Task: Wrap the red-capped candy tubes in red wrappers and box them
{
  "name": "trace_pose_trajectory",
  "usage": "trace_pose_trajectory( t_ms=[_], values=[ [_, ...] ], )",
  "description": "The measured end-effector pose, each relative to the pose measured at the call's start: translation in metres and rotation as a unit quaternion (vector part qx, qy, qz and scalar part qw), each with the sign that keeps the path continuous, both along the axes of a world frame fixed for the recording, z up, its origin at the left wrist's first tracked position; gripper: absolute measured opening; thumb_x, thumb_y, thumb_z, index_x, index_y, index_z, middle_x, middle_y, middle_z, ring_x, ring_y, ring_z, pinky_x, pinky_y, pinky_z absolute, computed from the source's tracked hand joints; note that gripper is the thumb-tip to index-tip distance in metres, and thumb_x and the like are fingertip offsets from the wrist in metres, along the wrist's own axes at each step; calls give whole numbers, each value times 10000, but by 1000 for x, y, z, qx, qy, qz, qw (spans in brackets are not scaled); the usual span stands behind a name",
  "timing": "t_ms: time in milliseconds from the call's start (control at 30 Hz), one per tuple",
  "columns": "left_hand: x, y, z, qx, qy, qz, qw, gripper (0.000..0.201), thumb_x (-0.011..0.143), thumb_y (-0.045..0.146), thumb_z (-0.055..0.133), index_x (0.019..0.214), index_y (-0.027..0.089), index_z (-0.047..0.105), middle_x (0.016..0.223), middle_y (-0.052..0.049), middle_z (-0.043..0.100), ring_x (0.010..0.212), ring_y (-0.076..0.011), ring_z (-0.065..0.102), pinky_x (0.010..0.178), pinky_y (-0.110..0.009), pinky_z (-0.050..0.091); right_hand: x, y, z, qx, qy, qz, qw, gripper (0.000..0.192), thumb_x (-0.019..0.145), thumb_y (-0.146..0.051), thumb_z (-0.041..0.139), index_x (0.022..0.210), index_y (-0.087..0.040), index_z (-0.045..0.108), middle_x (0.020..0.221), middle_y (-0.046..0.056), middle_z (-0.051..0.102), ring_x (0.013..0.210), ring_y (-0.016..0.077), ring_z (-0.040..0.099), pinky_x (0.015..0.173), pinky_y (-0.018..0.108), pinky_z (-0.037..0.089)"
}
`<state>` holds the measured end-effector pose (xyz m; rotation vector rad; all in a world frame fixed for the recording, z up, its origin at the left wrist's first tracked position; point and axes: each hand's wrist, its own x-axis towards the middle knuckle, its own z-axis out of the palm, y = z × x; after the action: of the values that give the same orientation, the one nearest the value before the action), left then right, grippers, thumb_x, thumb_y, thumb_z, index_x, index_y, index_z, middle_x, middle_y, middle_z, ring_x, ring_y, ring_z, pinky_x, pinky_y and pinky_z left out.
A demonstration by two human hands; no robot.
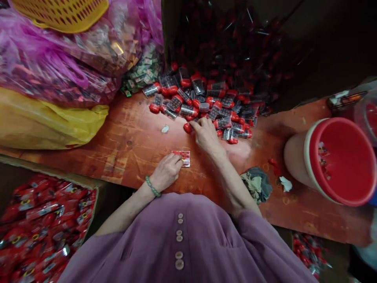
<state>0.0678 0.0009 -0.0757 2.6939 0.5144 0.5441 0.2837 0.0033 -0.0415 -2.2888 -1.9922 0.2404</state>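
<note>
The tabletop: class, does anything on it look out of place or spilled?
Yes, mildly: a crumpled grey-green bundle and a crumpled white scrap lie loose near the pale bucket, and a small pale scrap lies apart from the red-capped tubes. They look like litter; no damage is evident.

Toward the surface's [132, 135] far edge, we lose the rear tubes [232, 47] in shadow; above, the basket [66, 15] is cut off. Near the front edge, the left hand [166, 172] covers part of the packet [186, 157].
</note>
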Motion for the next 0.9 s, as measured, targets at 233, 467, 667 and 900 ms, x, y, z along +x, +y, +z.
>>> trace_pose_trajectory(
  t_ms=[233,467,667,900],
  values=[
    [4,-1,5,-43,47,18,998,224,965,174,494,945,108,707,906,-122,666,848,-221,600,770,-341,534,-5,11,-14,19,-17,18,999,294,997,-253,418,1169,-177,644,1223,160,572,1109,314,466,894,470,387],
    [7,1,6,-84,41,45,995,290,975,188,468,835,116,711,892,-114,674,829,-205,597,781,-334,513,-8,-48,-19,86,329,-61,938,318,999,-343,452,1281,-204,504,1095,92,651,915,215,609,859,399,502],
    [7,9,-3,-159,-68,96,980,118,876,172,654,794,166,739,765,-41,697,732,-163,632,707,-282,510,-17,-100,-18,106,549,-147,816,463,925,-466,604,1334,-278,494,963,7,656,772,140,623,792,337,572],
    [-2,10,8,-172,-196,96,961,38,837,197,733,803,184,744,780,-9,733,698,-115,651,667,-228,521,-29,-118,-2,78,699,-177,689,428,872,-437,690,1253,-271,589,836,-22,663,559,82,571,509,217,458]
  ],
)
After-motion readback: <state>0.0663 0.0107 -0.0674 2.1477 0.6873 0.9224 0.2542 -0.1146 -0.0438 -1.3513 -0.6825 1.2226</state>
